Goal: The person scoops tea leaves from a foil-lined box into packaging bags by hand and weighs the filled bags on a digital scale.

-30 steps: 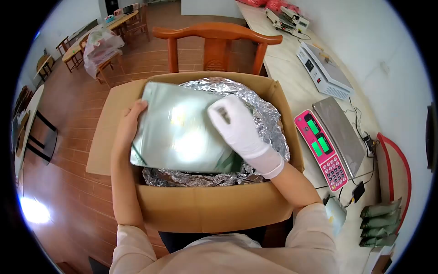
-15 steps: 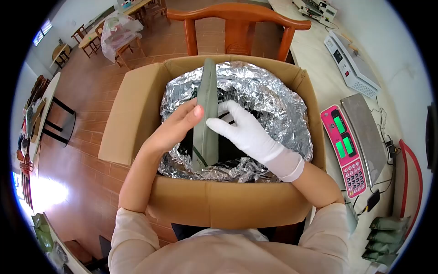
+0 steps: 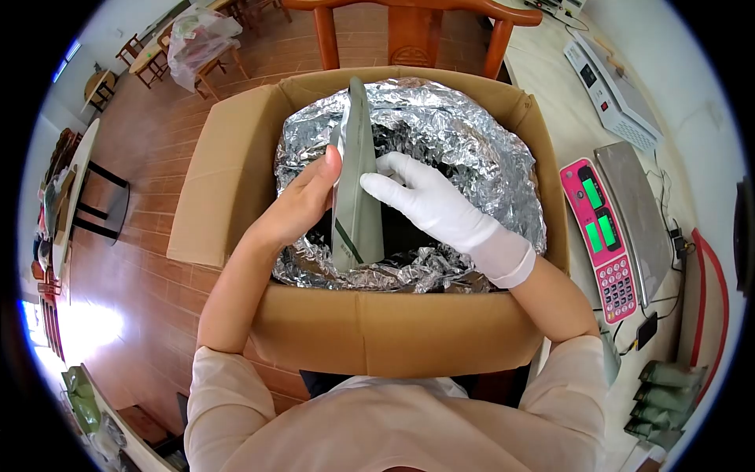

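Observation:
A grey-green flat pouch (image 3: 359, 212) stands upright on its edge above the foil-lined cardboard box (image 3: 314, 326), its narrow side towards me. My bare left hand (image 3: 299, 200) grips its left side, thumb up along the edge and the other fingers partly hidden behind it. A white glove covers my right hand (image 3: 440, 204). Its fingers are bent, and the thumb and fingertips press against the right face of the pouch. A pale strip shows along the pouch's upper left edge. Crumpled silver foil (image 3: 495, 189) rings a dark hollow below the hands; its contents are hard to make out.
Right of the box, a pink scale (image 3: 602, 236) with lit green displays and a metal plate stands on a pale table, near a white machine (image 3: 612, 94). Several green pouches (image 3: 667, 397) lie at lower right. A wooden chair (image 3: 413, 35) stands behind the box.
The view has tilted down slightly, so the box sits higher in the picture. The pouch has turned a little, showing a pale strip on its left. Both hands stay at it.

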`<state>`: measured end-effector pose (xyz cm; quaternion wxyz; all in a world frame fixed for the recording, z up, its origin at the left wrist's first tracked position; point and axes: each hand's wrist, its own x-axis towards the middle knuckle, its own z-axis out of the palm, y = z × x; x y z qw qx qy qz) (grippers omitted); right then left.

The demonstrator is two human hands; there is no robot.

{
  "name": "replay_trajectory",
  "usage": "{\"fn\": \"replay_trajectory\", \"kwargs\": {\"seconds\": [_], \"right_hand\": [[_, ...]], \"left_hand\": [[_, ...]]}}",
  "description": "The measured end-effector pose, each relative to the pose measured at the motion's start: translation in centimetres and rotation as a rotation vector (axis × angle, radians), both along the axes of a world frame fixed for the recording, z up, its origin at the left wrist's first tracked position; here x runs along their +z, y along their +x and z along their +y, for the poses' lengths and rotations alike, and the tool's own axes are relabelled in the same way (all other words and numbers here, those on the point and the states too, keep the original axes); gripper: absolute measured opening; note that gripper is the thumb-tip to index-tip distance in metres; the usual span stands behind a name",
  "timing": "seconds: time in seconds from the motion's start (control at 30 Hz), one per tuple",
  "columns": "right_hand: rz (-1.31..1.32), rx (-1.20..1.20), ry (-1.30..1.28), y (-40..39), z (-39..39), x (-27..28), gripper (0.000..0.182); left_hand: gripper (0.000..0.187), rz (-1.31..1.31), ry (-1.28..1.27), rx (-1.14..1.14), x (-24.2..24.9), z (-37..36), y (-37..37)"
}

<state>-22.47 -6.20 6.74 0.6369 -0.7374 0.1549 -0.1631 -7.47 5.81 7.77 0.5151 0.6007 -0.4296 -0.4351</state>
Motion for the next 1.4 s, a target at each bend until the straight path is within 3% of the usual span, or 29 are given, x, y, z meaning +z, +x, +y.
{"fn": "replay_trajectory", "kwargs": {"seconds": [0.17, 0.23, 0.27, 0.4, 0.47, 0.53, 0.63, 0.83, 1.03, 1.1, 1.17, 1.23, 1.3, 1.33, 1.4], "right_hand": [[0.041, 0.027, -0.084, -0.1, -0.3, -0.6, 0.044], [0.120, 0.059, -0.220, -0.2, -0.2, -1.1, 0.055], [0.121, 0.055, -0.216, -0.2, -0.2, -1.3, 0.055], [0.190, 0.222, 0.071, -0.6, 0.2, -0.5, 0.070], [0.287, 0.290, 0.000, -0.5, -0.2, -0.5, 0.070], [0.410, 0.310, -0.096, -0.6, -0.2, 0.1, 0.067], [0.304, 0.253, -0.122, -0.6, -0.2, -0.8, 0.066], [0.229, 0.179, -0.241, -0.7, -0.3, -0.9, 0.063], [0.275, 0.031, -0.540, -0.6, 0.0, -1.0, 0.046], [0.336, -0.052, -0.824, -0.3, -0.1, -1.7, 0.041], [0.336, -0.120, -0.872, -0.3, 0.1, -1.7, 0.040], [0.333, -0.192, -0.919, -0.5, 0.0, -1.2, 0.039], [0.449, -0.196, -0.948, -0.6, -0.4, -0.2, 0.040], [0.449, -0.197, -0.948, -0.8, -0.4, -0.3, 0.040], [0.348, -0.116, -1.014, -0.9, -0.4, -0.7, 0.040]], "left_hand": [[0.047, 0.198, 0.044, 0.101, 0.0, -0.6, -0.6], [0.035, -0.099, 0.061, -0.030, -1.6, -1.0, 0.9], [0.035, -0.098, 0.064, -0.034, -1.5, -1.1, 0.8], [0.028, -0.193, 0.206, -0.090, -1.6, -1.3, -0.2], [0.030, -0.445, 0.030, -0.166, -2.7, -1.5, -0.2], [0.028, -0.454, 0.045, -0.155, -2.6, -1.7, -0.8], [0.027, -0.531, -0.092, -0.148, -2.6, -1.8, -1.3], [0.027, -0.665, -0.051, -0.047, -3.7, -2.1, -1.2], [0.031, -0.617, -0.034, 0.013, -2.9, -2.0, -2.2], [0.031, -0.626, -0.060, 0.041, -3.5, -2.1, -2.1], [0.030, -0.635, -0.090, 0.067, -3.7, -2.3, -2.1], [0.030, -0.799, -0.066, 0.129, -3.3, -2.4, -2.0], [0.030, -0.801, 0.037, 0.129, -2.7, -2.3, -1.7], [0.030, -0.800, 0.141, 0.133, -2.5, -2.3, -1.6], [0.025, -0.842, 0.116, 0.156, -2.1, -2.2, -2.1]]}}
